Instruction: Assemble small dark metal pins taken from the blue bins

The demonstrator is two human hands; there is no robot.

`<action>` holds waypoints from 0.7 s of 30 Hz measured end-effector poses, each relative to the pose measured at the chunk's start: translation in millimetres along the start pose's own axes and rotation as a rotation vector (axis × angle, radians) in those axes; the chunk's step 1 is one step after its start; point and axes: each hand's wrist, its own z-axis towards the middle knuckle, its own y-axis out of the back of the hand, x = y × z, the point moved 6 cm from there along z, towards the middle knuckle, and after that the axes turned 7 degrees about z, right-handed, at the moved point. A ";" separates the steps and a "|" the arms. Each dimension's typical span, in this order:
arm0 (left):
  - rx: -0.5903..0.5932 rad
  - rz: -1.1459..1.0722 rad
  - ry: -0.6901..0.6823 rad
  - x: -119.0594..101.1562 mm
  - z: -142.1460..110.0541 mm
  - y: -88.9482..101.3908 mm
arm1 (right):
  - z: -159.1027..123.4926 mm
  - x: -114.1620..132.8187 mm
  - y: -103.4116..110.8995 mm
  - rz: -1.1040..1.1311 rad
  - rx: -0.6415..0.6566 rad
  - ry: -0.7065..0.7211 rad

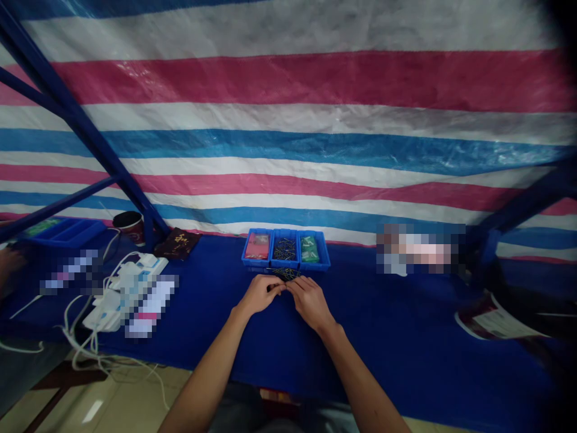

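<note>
My left hand [262, 293] and my right hand [310, 297] meet at the fingertips over the blue table. Both have their fingers pinched together; whatever they hold, if anything, is too small to make out. Just beyond the fingertips lies a small pile of dark screws [286, 273]. Behind it stand three blue bins side by side. The left bin [256, 263] contains pink and clear packets, the middle bin [285, 264] dark screws, and the right bin [325, 260] green and white small pieces.
Left of me lie a white power strip [128, 288] with tangled cables, a brown packet [178, 243] and a dark cup [130, 225]. Another person's hand [9, 264] shows at the far left. A red-and-white container [496, 316] is at the right. Striped sheeting [288, 144] hangs behind the table [383, 337].
</note>
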 end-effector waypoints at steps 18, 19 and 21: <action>-0.106 0.054 -0.107 -21.9 -2.0 1.8 | -2.4 -4.7 2.4 0.198 -0.016 -0.104; -0.108 0.049 -0.107 -21.8 -2.2 1.4 | -2.9 -5.6 2.1 0.208 -0.020 -0.113; -0.116 0.037 -0.106 -21.7 -2.5 0.5 | -3.9 -7.6 0.9 0.233 -0.026 -0.131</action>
